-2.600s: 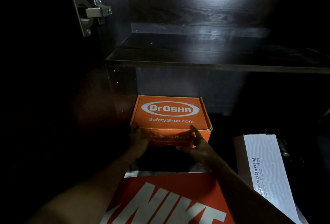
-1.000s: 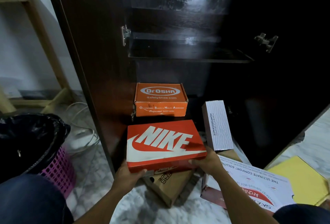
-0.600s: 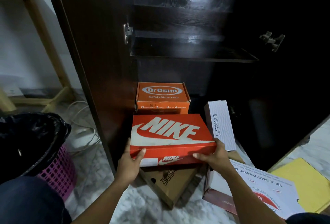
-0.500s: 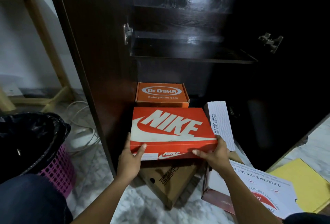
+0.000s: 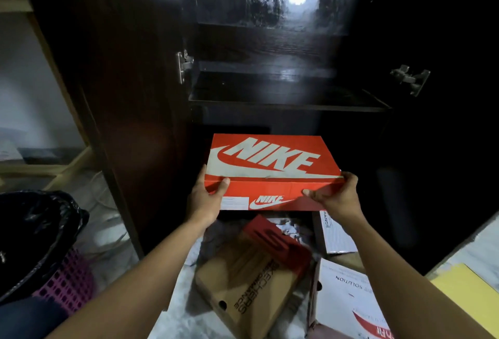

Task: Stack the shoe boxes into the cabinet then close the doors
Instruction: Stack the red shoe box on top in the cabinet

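Task status: in progress, early stage. The red shoe box (image 5: 270, 166) is held in the air at the mouth of the cabinet (image 5: 121, 95), level with the lower compartment and below the shelf (image 5: 283, 101); it rests on nothing visible. The left hand (image 5: 208, 198) has its grip clamped on the near left corner, thumb on the lid edge. The right hand (image 5: 337, 198) has its grip clamped on the near right corner, fingers over the lid edge. Outstanding items: a brown box (image 5: 243, 284) lies tilted on the floor (image 5: 167, 319) beneath the held box, a white box (image 5: 337, 238) sits partly hidden just beside it, and a second white box (image 5: 345, 298) lies open nearer the person. Both doors stand open, so closing is not yet done. A bin with a black liner (image 5: 35, 230) stands at the left, well apart from the work. Compared with half a second earlier, the red shoe box is higher and further into the opening. It now hides the orange box that showed behind it in the lower compartment, so that box's placement cannot be confirmed at present. Both grips sit at the same corners as before. More of the brown box is exposed.
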The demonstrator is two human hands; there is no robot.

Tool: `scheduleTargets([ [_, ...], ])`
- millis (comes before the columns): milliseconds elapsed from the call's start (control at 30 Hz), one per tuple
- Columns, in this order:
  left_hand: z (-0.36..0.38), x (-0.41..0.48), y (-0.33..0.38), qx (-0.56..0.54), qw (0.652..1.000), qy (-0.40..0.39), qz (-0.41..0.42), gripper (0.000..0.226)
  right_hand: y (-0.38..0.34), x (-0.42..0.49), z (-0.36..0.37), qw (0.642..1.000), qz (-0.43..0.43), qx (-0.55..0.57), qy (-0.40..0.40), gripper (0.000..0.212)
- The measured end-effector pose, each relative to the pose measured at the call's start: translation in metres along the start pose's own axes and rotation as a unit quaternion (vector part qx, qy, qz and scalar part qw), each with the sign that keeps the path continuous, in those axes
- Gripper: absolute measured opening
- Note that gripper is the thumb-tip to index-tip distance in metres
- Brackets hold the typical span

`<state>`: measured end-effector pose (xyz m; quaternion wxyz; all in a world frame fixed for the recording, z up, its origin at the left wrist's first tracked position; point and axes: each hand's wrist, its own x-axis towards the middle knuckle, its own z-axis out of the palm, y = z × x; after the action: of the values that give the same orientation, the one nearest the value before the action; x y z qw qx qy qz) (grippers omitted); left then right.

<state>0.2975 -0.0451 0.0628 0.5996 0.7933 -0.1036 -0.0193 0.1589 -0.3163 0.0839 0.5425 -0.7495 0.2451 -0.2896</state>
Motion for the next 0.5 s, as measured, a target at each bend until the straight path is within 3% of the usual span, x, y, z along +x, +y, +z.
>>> scheduleTargets([
  [200, 0.022, 0.043, -0.027, -0.032, 0.999, 0.016, 0.004, 0.077, 0.042, 0.055, 0.037, 1.000, -0.007, 0.008, -0.022, 0.104],
  [333, 0.033, 0.061, -0.054, -0.062, 0.997, 0.034, 0.006, 0.077, 0.077, 0.064, 0.066, 0.998, 0.008, 0.051, -0.030, 0.089],
  [500, 0.038, 0.080, -0.081, -0.078, 0.996, 0.032, 0.015, 0.076, 0.097, 0.086, 0.089, 0.998, 0.007, 0.044, -0.035, 0.091],
])
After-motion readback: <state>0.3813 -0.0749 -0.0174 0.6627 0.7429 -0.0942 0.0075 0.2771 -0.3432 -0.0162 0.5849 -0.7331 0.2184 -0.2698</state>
